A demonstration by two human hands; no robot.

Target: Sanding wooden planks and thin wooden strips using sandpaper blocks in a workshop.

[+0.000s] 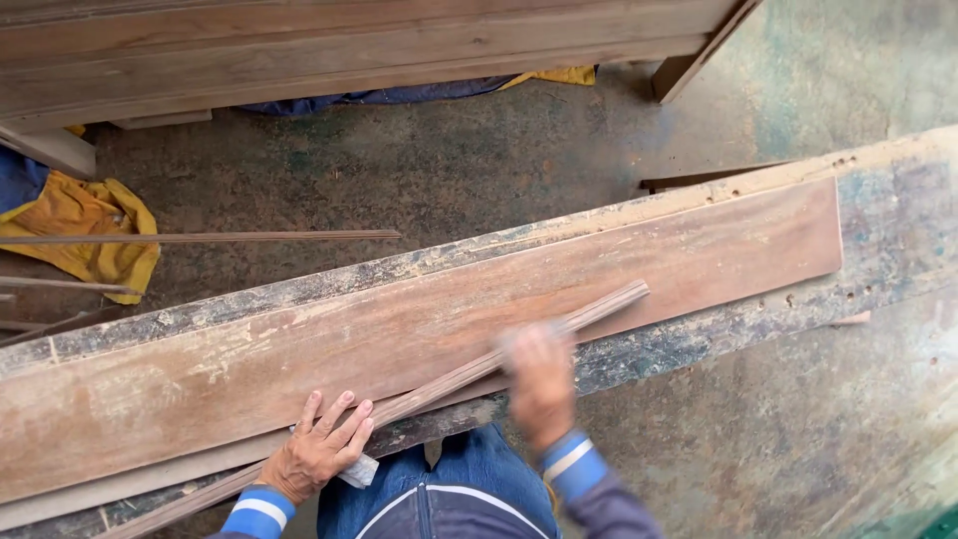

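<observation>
A long reddish wooden board (599, 269) lies on a worn workbench (898, 230). A thin grooved wooden strip (589, 314) rests diagonally across the board's near edge. My left hand (319, 449) presses flat on the strip's lower part, fingers spread, with a small pale block (357, 471) partly under the palm. My right hand (539, 384) is blurred with motion over the middle of the strip; it seems closed on something pale, but blur hides what it is.
A large wooden frame (349, 50) stands across the top. Yellow cloth (85, 225) and blue cloth (15, 180) lie on the concrete floor at left. Thin wooden slats (200, 238) jut in from the left. My knees in blue jeans (469, 489) are under the bench edge.
</observation>
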